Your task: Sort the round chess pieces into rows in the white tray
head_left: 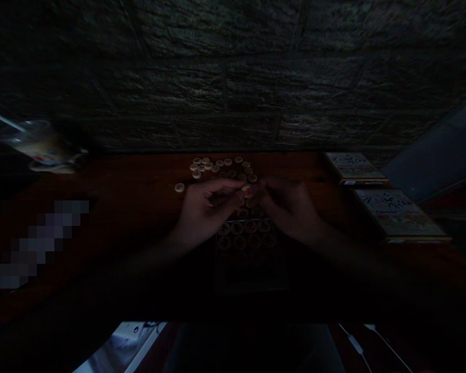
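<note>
A round xiangqi piece (248, 191) with a red character is held up between my two hands. My left hand (207, 202) pinches its left side between thumb and fingertips. At its right edge, the closed fingers of my right hand (289, 204) meet the piece. Below the hands lies a tray (252, 280) with rows of xiangqi pieces (238, 242) bearing dark characters. Loose pieces (208, 166), several with red characters, lie scattered beyond my hands. One loose piece (179, 187) sits apart, left of my left hand. The dim light hides the tray's near part.
Two flat boxes (399, 215) with printed lids lie at the right of the wooden table (132, 181). A plastic cup (42, 145) with a straw stands at the far left. A stone wall (202, 88) rises behind the table. White cables (355, 343) hang below its front edge.
</note>
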`<control>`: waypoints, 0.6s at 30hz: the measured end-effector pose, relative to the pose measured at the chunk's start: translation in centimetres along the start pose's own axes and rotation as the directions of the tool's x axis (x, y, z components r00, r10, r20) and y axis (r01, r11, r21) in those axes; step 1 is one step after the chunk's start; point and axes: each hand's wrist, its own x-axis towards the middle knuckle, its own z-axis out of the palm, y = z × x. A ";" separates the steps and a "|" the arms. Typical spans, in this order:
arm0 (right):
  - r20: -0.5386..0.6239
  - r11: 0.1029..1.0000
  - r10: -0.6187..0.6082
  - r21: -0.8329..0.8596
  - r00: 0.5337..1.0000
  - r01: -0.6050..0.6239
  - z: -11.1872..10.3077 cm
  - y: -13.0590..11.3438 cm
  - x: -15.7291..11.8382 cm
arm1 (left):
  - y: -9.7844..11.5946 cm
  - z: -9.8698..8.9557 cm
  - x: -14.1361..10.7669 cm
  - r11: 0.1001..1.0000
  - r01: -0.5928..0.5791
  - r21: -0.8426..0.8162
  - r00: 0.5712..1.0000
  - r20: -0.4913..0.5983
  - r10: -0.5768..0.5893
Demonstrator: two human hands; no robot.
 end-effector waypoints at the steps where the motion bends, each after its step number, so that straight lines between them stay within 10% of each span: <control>1: -0.004 1.000 0.004 0.016 1.000 -0.004 0.0 0.1 0.0 | 0.0 0.0 0.0 0.999 -0.028 0.028 1.000 0.007 0.028; 18: 0.046 0.890 0.098 0.443 0.994 -0.108 0.9 -0.4 0.1 | 0.1 -0.1 0.0 0.988 -0.145 0.047 0.989 0.003 0.145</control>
